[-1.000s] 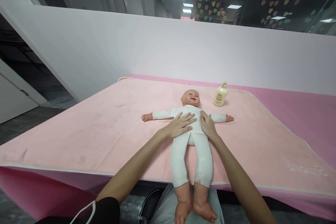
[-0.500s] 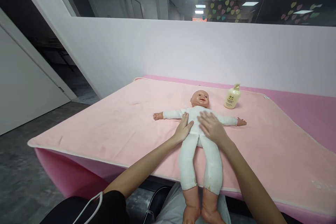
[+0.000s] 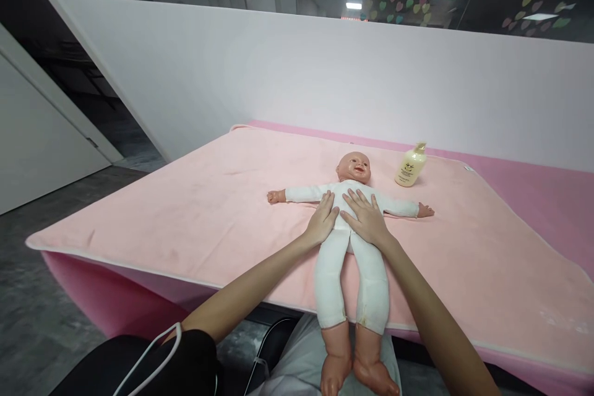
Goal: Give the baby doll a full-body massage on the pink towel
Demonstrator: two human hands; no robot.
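Note:
A baby doll (image 3: pixel 330 278) with a white cloth body lies on its back on a pink blanket (image 3: pixel 185 210), its arms spread and its feet hanging past the front edge over my lap. My left hand (image 3: pixel 322 220) lies flat along the left side of the doll's torso. Across the chest and belly rests my right hand (image 3: pixel 364 216), palm down with the fingers spread. Neither hand grips anything. Beyond the doll's outstretched right-side arm stands a pale yellow pump bottle (image 3: pixel 411 165), upright.
Behind the table rises a white partition (image 3: pixel 297 68) with a dark window above it. A white door (image 3: pixel 41 136) is at the far left. A black chair part (image 3: pixel 273 346) shows below the table's front edge. A white cable crosses my left sleeve.
My right hand has shifted slightly toward the middle of the doll's torso and is no longer blurred. The left hand stays at the torso's side. The camera view has tilted slightly.

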